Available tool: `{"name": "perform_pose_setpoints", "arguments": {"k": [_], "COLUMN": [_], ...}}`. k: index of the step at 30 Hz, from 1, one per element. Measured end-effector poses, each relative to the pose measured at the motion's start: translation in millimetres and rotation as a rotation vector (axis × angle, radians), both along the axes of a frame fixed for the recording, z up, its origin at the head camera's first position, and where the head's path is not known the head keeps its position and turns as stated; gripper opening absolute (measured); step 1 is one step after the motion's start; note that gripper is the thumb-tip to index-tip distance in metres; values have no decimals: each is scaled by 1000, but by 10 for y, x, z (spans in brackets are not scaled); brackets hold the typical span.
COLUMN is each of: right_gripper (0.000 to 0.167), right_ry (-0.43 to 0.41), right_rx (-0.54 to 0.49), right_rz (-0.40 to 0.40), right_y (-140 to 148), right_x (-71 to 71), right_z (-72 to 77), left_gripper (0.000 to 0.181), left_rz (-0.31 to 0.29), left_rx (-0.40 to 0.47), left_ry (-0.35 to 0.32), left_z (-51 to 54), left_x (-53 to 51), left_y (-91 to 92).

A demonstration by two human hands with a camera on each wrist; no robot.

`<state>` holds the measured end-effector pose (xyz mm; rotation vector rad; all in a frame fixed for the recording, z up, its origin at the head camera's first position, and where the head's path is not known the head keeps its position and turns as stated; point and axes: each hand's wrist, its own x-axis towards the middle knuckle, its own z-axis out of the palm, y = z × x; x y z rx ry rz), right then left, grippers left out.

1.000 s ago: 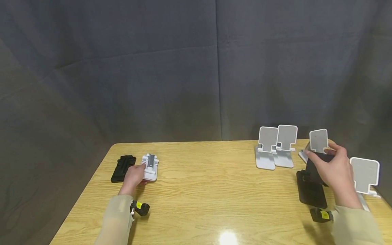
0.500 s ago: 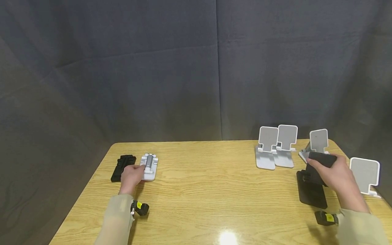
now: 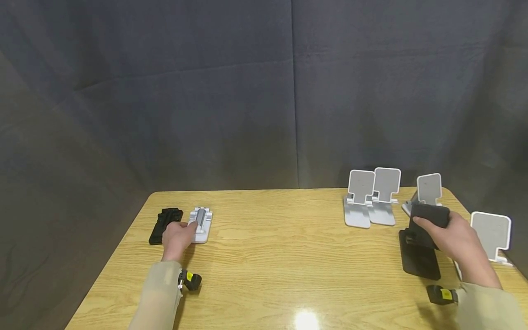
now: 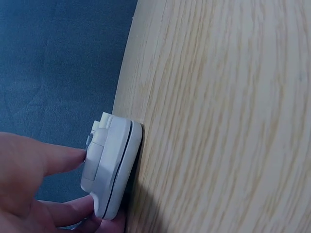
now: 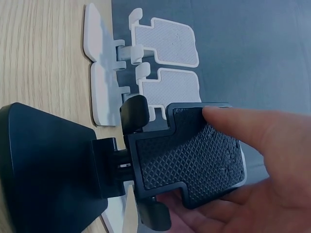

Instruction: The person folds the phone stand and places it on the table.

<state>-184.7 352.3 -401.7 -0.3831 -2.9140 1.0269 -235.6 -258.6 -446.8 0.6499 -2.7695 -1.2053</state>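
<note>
My left hand point(image 3: 177, 238) pinches a folded white phone stand point(image 3: 203, 237) at the table's left side. In the left wrist view its thumb rests on top of the white stand point(image 4: 111, 158) and other fingers reach beneath its edge. Just left of that hand lies a folded black phone stand point(image 3: 162, 229). At the right, my right hand point(image 3: 462, 243) grips the upright plate of an unfolded black phone stand point(image 3: 420, 263), whose base is on the table. The right wrist view shows the thumb on the textured pad point(image 5: 192, 153), with fingers behind the plate.
Two unfolded white phone stands point(image 3: 361, 188) point(image 3: 387, 184) stand side by side at the back right. Another white stand point(image 3: 429, 189) is behind the black one, and a further white stand point(image 3: 491, 234) is right of my right hand. A dark curtain point(image 3: 247, 114) hangs behind the wooden table point(image 3: 268, 266).
My right hand has moved slightly right and down along the black plate, which shows more of its face. The folded white stand has shifted slightly left with my left hand.
</note>
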Motion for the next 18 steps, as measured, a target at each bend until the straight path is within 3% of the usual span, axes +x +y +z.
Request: {"name": "perform_pose_setpoints", "arguments": {"k": [10, 18], "right_gripper": [73, 66], "right_ry": [105, 103], "right_rx": [-7, 4], "right_rz": [14, 27], "right_y": [-61, -83], "right_x": [-3, -8], "right_z": [-48, -40], "left_gripper": [49, 49], "left_rz": [1, 2], "left_rx": [-58, -75], "left_ry": [1, 34], "left_z": [-26, -15], "left_x": [-25, -34], "left_y": [18, 27]}}
